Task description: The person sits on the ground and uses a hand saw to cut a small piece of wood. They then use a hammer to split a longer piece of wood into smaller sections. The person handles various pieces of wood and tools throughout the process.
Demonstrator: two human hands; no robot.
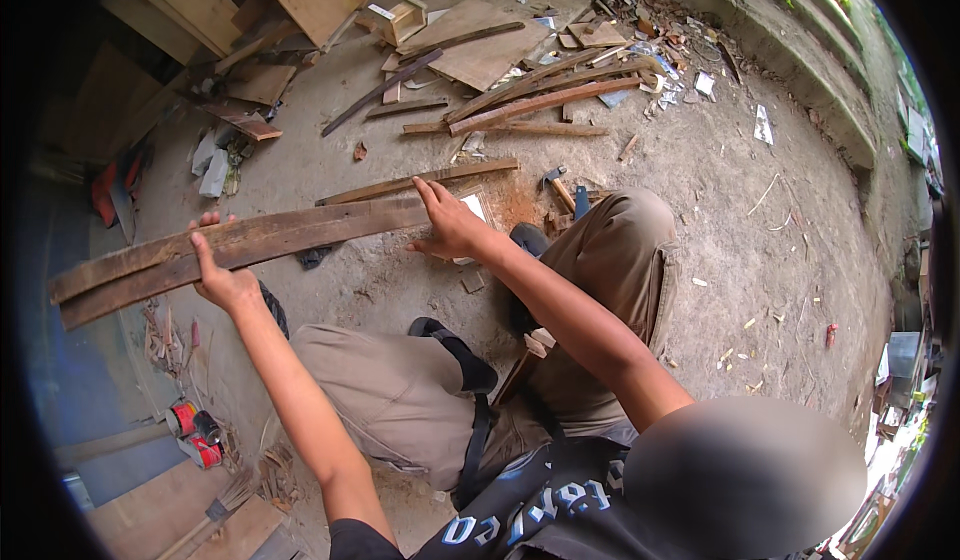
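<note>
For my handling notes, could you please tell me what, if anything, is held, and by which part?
Long brown timber: the left hand grips it partway along; the right hand spans its right end, though how firmly is unclear.

- Long wooden planks (290,238): mottled brown, darker streaks along the grain
- Slat (545,107): reddish brown
- Hammer (562,191): tan handle, dark grey head
- Trousers (385,380): plain khaki brown
- T-shirt (500,525): black, white-and-blue lettering
- Sandal (428,327): black
- Round containers (183,419): red with white
- Floor (740,290): greyish brown, speckled
</note>
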